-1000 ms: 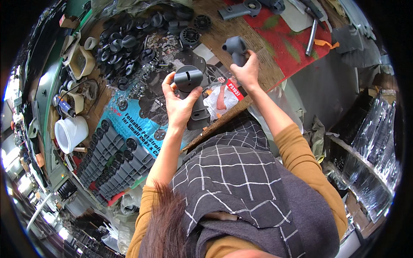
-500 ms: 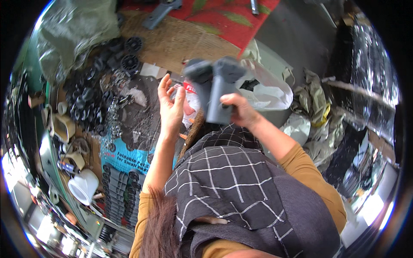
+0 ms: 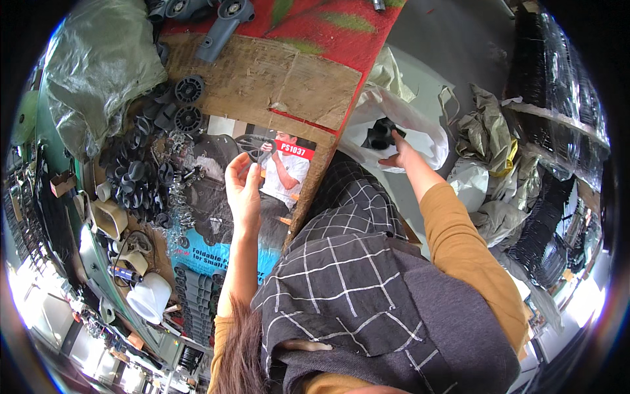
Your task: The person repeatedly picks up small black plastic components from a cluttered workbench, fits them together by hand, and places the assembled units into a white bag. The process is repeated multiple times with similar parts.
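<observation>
My left hand [image 3: 243,194] is raised over the near part of the bench, holding nothing, with thumb and fingers apart. Below it lies a printed sheet [image 3: 289,174] with a picture of a seated person. On the right, my right hand [image 3: 408,159] reaches into the mouth of a white plastic bag [image 3: 430,134]. Its thumb and forefinger are spread beside dark plastic parts [image 3: 380,133] inside; whether they touch is hard to tell. A grey plastic tube-shaped part with a round head [image 3: 226,27] lies on the red board at the far left.
Left of my left hand are heaped black plastic pieces [image 3: 134,177], round black wheels [image 3: 189,88] and small metal fittings [image 3: 187,171]. Stacked grey parts [image 3: 195,295] lie nearer me. A clear plastic sheet [image 3: 98,72] covers something at far left. Crumpled bags [image 3: 489,131] lie to the right.
My right hand has moved right into the white bag and no longer holds the two grey plastic parts. Where they went is not shown clearly. My left hand stays raised; the view has shifted slightly.
</observation>
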Tool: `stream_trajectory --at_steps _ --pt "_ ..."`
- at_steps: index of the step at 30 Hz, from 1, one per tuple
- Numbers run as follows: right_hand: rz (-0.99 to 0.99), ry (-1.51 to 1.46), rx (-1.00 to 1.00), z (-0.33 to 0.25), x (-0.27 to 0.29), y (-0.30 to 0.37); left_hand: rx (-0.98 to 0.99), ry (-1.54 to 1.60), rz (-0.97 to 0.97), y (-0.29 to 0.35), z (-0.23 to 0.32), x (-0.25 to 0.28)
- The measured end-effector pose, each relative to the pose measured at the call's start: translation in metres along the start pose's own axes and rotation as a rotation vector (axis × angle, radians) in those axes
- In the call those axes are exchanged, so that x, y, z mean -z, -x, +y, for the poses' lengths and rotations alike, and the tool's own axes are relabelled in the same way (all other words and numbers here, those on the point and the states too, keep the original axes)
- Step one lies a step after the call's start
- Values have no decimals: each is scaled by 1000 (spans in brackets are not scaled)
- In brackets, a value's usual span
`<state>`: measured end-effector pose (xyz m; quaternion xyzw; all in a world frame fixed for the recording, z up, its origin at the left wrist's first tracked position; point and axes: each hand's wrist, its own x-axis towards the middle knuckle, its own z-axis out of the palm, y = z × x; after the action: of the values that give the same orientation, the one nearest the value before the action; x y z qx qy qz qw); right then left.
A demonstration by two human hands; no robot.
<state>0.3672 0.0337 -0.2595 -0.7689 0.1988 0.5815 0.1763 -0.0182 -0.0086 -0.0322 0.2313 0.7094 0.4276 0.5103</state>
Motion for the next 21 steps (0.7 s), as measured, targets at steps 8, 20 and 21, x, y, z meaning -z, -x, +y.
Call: stream_trajectory --at_steps 8,20,21 --pt "101 705 603 -21 -34 84 -87 -8 80 -2 10 12" --pt "121 2013 2443 -87 -389 298 -66 156 288 15 15 35" --pt "35 1789 2622 -83 -389 303 -67 203 293 16 14 36"
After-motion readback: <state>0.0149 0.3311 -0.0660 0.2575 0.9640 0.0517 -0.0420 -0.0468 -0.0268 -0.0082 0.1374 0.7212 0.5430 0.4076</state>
